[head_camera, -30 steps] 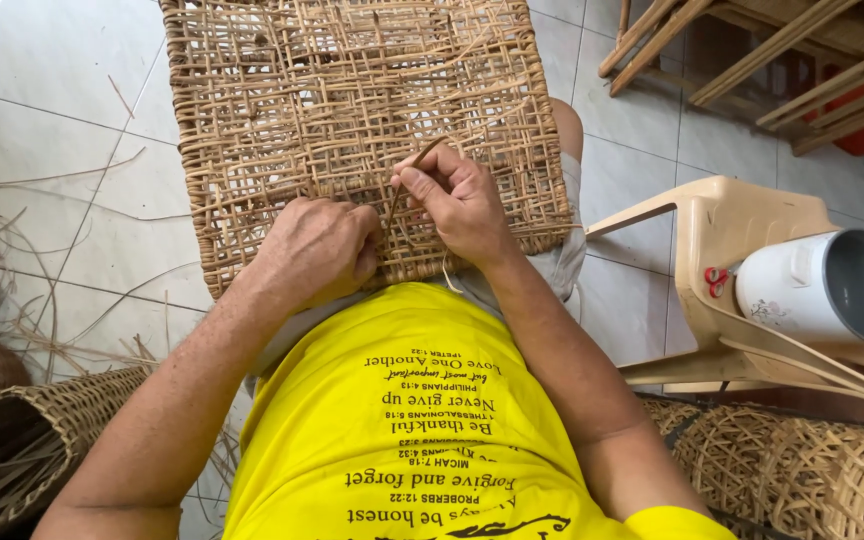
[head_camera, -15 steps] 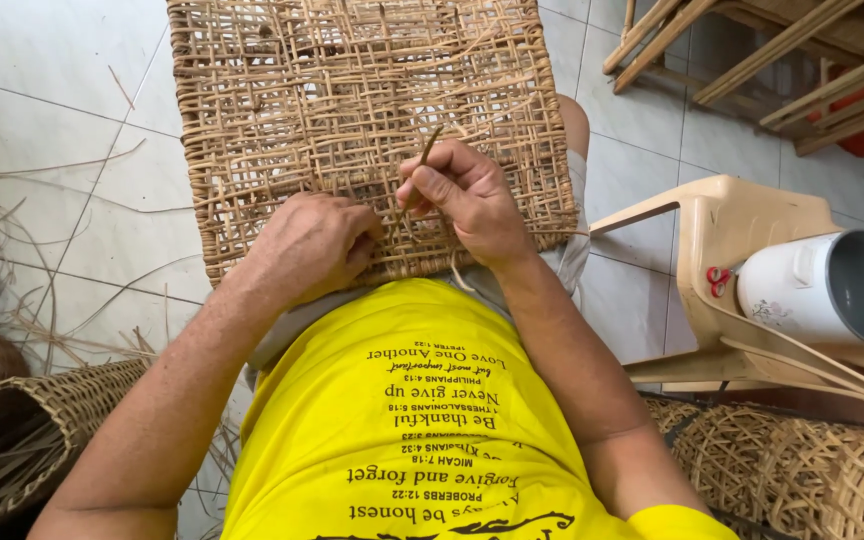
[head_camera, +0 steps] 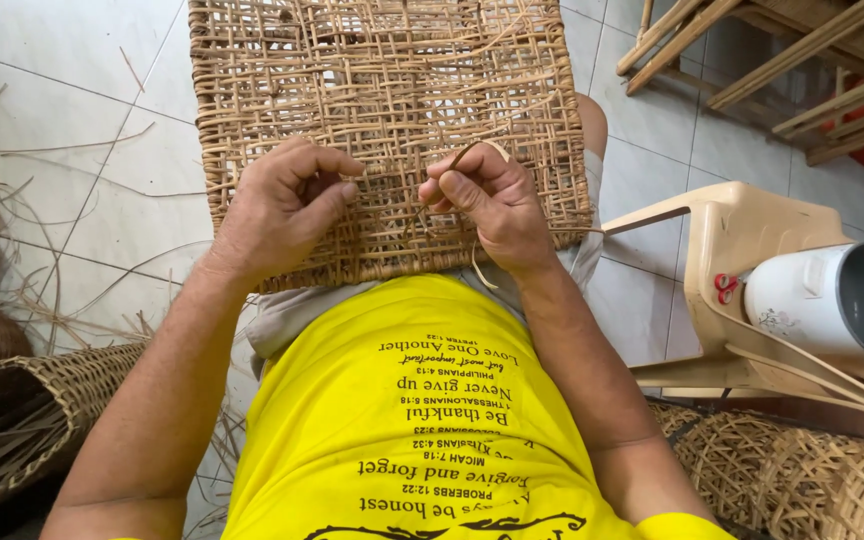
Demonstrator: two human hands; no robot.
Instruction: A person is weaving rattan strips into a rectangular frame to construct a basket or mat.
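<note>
A woven rattan panel (head_camera: 382,90) with an open lattice rests on my lap, tilted away from me. My left hand (head_camera: 277,205) lies on its lower left part, fingers curled and pressing on the weave. My right hand (head_camera: 492,200) pinches a thin rattan strip (head_camera: 457,160) between thumb and fingers just above the lattice near the panel's lower middle. The strip's tail hangs below my right wrist.
A beige plastic stool (head_camera: 742,260) stands at the right with a white mug (head_camera: 832,300) lying on it. Woven baskets sit at the lower left (head_camera: 22,420) and lower right (head_camera: 802,470). Loose rattan strands (head_camera: 42,200) litter the tiled floor. A wooden frame (head_camera: 782,60) stands at top right.
My right hand has pulled the strip up and slightly left through the weave. My left hand has shifted a little and curled its fingers on the panel.
</note>
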